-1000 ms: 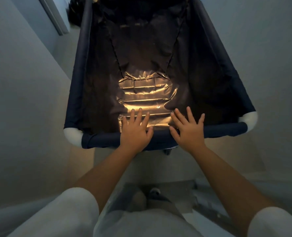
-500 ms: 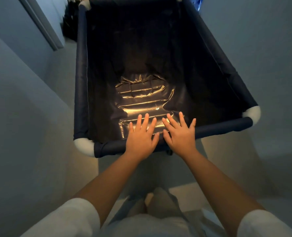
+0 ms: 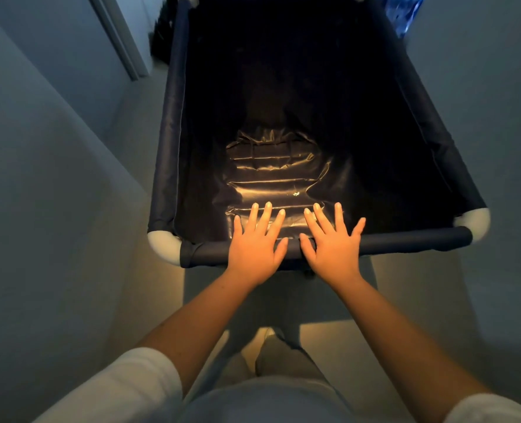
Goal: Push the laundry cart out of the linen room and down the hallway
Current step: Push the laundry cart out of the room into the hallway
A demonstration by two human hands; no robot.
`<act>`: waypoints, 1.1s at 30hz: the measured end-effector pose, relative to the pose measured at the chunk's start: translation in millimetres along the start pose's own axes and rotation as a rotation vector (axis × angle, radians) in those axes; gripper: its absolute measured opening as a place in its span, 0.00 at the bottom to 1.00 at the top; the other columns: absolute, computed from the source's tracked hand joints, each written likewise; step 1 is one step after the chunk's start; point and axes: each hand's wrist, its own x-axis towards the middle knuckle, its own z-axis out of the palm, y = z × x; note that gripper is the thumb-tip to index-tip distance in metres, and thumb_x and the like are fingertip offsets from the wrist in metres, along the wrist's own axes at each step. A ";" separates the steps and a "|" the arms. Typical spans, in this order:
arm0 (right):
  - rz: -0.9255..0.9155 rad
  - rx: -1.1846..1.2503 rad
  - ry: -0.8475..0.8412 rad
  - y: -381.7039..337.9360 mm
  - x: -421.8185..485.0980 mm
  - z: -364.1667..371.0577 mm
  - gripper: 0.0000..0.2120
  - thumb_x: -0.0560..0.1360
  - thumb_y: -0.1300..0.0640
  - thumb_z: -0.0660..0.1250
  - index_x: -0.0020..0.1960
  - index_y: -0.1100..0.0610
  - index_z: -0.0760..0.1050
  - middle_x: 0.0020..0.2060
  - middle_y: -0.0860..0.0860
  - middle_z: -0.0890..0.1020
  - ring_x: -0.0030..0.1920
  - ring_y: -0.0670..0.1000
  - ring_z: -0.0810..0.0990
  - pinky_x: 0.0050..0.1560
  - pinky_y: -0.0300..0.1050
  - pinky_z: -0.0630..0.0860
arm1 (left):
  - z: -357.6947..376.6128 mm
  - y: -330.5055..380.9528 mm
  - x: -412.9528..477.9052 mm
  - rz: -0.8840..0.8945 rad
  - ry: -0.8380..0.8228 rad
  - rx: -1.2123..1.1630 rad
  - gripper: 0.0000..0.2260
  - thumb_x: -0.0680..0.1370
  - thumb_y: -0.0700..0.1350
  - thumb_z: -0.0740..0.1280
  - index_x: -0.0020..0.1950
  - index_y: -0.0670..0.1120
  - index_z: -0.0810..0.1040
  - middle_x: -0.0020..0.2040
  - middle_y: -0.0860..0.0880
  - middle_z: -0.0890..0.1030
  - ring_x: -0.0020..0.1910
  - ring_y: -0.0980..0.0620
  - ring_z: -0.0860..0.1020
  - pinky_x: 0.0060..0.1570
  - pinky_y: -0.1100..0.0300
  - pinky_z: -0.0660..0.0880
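1. A big laundry cart with dark blue cloth sides and a shiny dark lining (image 3: 173,123) fills the middle of the view, right in front of the person.
2. The cart stands between two plain grey walls, one on the left (image 3: 39,178) and one on the right (image 3: 497,117), on a pale floor (image 3: 149,294).
3. The cart's near top bar, a round rail wrapped in dark blue cloth (image 3: 405,241), runs from side to side just in front of the person.
4. White rounded corner pieces sit at each end of that rail, one on the left (image 3: 161,244) and one on the right (image 3: 476,222).
5. The left hand (image 3: 254,245) lies flat on the rail, palm down, with its fingers spread out straight over the inside of the cart. It is not curled around the rail.
6. The right hand (image 3: 332,244) lies flat on the same rail, just beside the left hand. Its fingers are spread wide and straight too.
7. The two thumbs nearly meet on the rail.
8. The inside of the cart has nothing in it. Its wrinkled lining shines a little near the fingertips.
9. Both bare arms reach forward from short white sleeves (image 3: 137,383).
10. A pale door frame (image 3: 122,47) shows on the left wall, past the cart's far left corner.
11. Something bright blue (image 3: 405,13) peeks out by the cart's far right corner. It is too blurry to tell what it is.
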 end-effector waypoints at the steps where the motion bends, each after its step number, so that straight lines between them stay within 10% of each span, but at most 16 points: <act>1: 0.010 0.008 0.013 -1.2 3.1 -1.1 0.30 0.75 0.41 0.42 0.72 0.52 0.61 0.72 0.52 0.65 0.74 0.62 0.52 0.67 0.72 0.44 | -0.9 -1.0 2.9 0.002 0.005 -0.008 0.25 0.79 0.56 0.47 0.75 0.51 0.48 0.77 0.46 0.50 0.75 0.44 0.45 0.69 0.41 0.46; 15: 0.049 0.100 -0.098 -126.0 69.9 7.3 0.29 0.78 0.43 0.53 0.75 0.51 0.49 0.77 0.51 0.50 0.75 0.57 0.41 0.69 0.67 0.39 | -52.2 -129.3 13.0 0.127 0.138 -0.047 0.23 0.78 0.47 0.60 0.72 0.45 0.63 0.74 0.45 0.62 0.73 0.43 0.57 0.66 0.36 0.56; 33: 0.423 0.215 0.005 -298.8 221.3 12.8 0.29 0.79 0.43 0.51 0.75 0.52 0.49 0.76 0.51 0.50 0.75 0.57 0.42 0.69 0.67 0.41 | -103.8 -340.4 158.9 0.423 -0.005 0.047 0.24 0.80 0.48 0.55 0.75 0.46 0.53 0.77 0.47 0.53 0.75 0.44 0.48 0.68 0.39 0.51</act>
